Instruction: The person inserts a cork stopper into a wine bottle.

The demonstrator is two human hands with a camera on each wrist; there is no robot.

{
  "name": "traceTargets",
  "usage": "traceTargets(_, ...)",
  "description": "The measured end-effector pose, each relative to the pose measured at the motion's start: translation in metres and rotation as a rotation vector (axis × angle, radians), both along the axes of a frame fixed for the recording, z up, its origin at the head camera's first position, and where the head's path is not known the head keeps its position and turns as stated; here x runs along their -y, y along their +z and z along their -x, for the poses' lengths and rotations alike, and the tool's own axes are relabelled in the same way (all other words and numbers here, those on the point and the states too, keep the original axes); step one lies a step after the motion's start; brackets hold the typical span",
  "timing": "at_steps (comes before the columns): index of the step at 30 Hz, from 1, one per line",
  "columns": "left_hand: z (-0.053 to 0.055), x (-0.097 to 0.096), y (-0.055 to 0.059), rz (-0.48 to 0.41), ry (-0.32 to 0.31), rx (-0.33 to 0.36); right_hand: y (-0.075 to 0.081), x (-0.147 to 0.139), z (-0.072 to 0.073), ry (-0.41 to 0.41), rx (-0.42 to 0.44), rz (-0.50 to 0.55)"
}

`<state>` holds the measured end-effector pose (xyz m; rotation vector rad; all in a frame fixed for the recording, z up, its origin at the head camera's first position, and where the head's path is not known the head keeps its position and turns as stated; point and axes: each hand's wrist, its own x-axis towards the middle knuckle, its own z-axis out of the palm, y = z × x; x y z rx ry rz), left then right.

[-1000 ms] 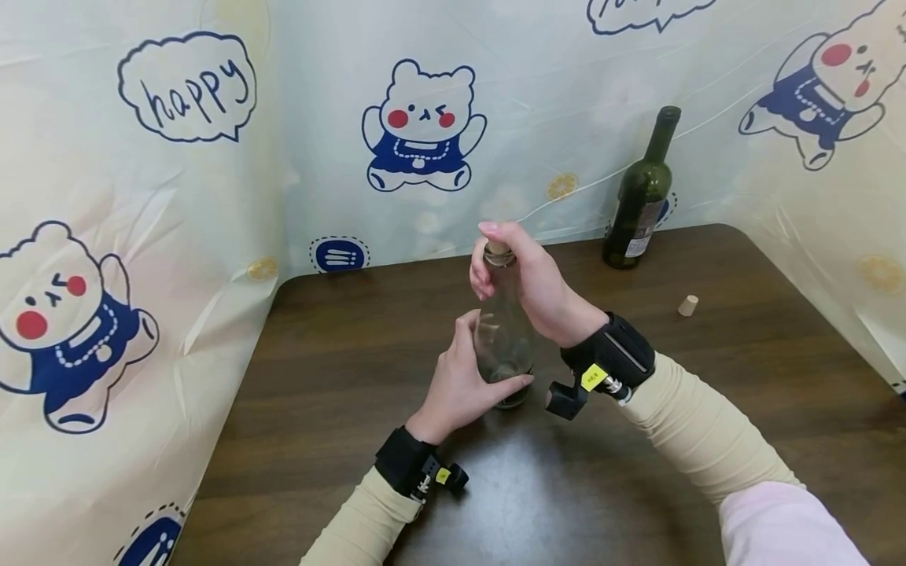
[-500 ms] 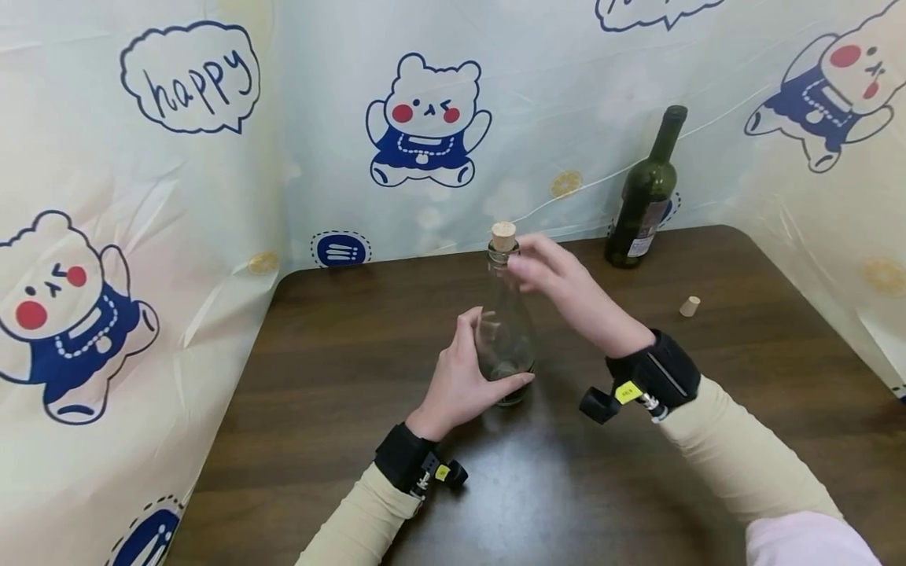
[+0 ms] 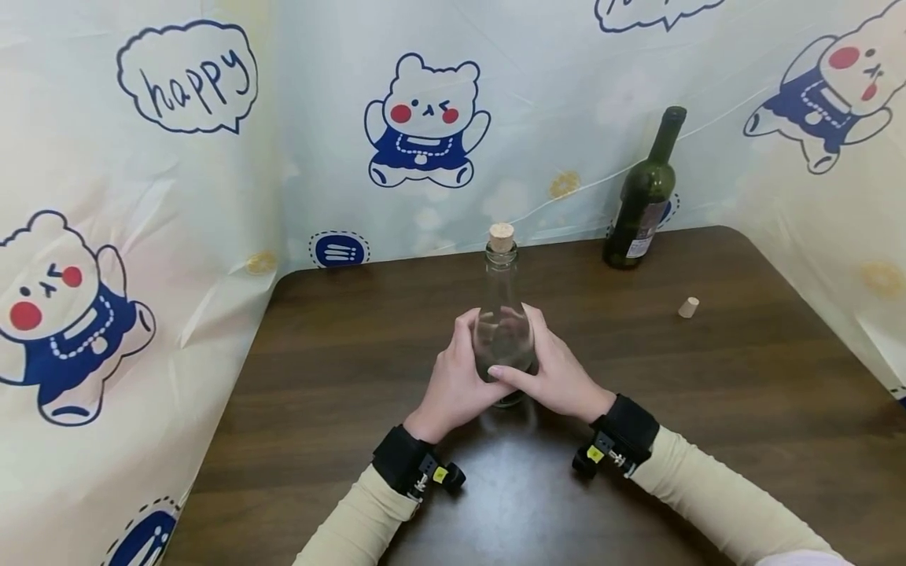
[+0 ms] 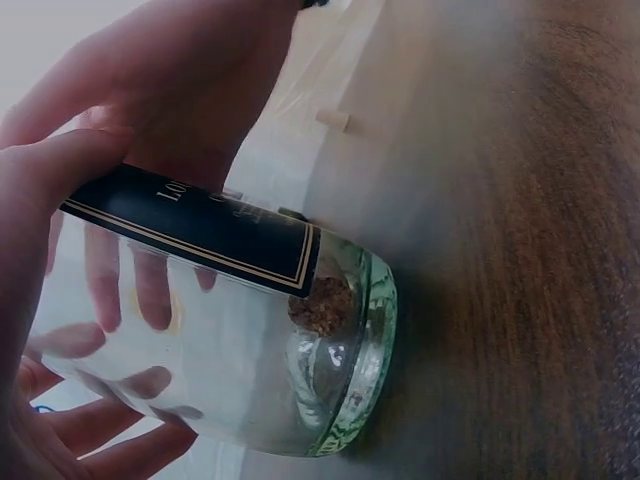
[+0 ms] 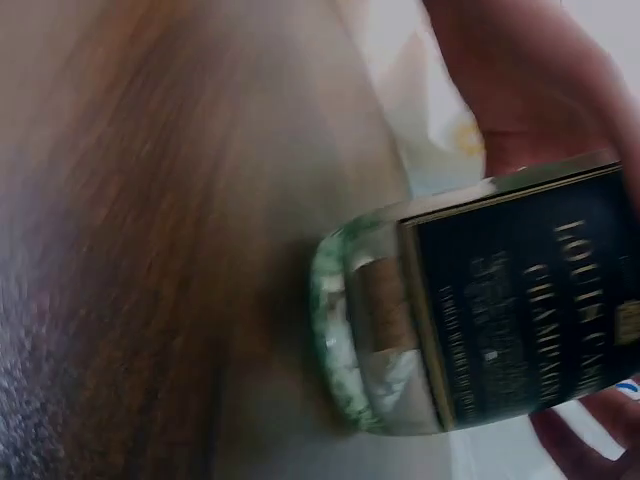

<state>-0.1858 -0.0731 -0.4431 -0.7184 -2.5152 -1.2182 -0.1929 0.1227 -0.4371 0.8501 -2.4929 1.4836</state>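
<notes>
A clear glass bottle (image 3: 503,326) stands upright in the middle of the table, a pale cork (image 3: 502,236) sticking up from its mouth. My left hand (image 3: 453,385) grips the lower body from the left. From the other side my right hand (image 3: 566,376) holds it too, with its thumb across the front. Both wrist views show the bottle's dark label (image 4: 215,230) with gold lettering. Behind the glass, a brown cork (image 5: 385,305) lies inside at the bottom. The palms hide part of the bottle's sides.
A green wine bottle (image 3: 642,196) stands at the back right of the brown wooden table (image 3: 340,330). Nearer, a loose cork (image 3: 688,307) lies on the tabletop. A printed curtain (image 3: 425,212) hangs behind and along both sides.
The right hand has let go of the cork at the bottle's mouth and moved down to grip the lower body. The left hand keeps its hold, and the bottle stays in place.
</notes>
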Motion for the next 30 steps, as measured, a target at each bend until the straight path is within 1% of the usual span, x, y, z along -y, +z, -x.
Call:
traceTargets(3, 0.000, -0.001, -0.002, -0.016, -0.004, -0.002, -0.006, 0.001, 0.000, -0.022, -0.014, 0.020)
traceTargets(5, 0.001, 0.000, -0.002, -0.032, -0.004, -0.009, -0.008, 0.002, 0.000, -0.028, -0.003, 0.022)
traceTargets(8, 0.005, 0.003, -0.001, -0.059, 0.007, -0.025, -0.010, 0.003, -0.001, -0.035, 0.042, 0.009)
traceTargets(10, 0.010, 0.008, 0.002, -0.072, 0.035, -0.035, -0.012, 0.003, -0.002, -0.037, 0.070, -0.020)
traceTargets(12, 0.017, 0.017, 0.006, -0.085, 0.076, -0.047, -0.014, 0.001, -0.002, -0.025, 0.092, -0.053)
traceTargets(14, 0.026, 0.028, 0.011, -0.101, 0.140, -0.056, -0.016, -0.004, -0.001, -0.024, 0.089, -0.094)
traceTargets(16, 0.037, 0.043, 0.016, -0.114, 0.213, -0.068, -0.018, -0.014, 0.002, -0.057, 0.091, -0.119)
traceTargets(18, 0.047, 0.062, 0.021, -0.133, 0.281, -0.082, -0.017, -0.026, 0.006, -0.113, 0.104, -0.117)
traceTargets(20, 0.057, 0.081, 0.024, -0.156, 0.344, -0.082, -0.016, -0.040, 0.011, -0.175, 0.136, -0.101)
traceTargets(22, 0.065, 0.101, 0.026, -0.176, 0.392, -0.085, -0.013, -0.056, 0.016, -0.229, 0.172, -0.088)
traceTargets(26, 0.079, 0.134, 0.025, -0.198, 0.485, -0.054, -0.008, -0.087, 0.024, -0.320, 0.232, -0.100)
traceTargets(30, 0.089, 0.156, 0.024, -0.230, 0.562, -0.016, -0.003, -0.114, 0.030, -0.395, 0.269, -0.101)
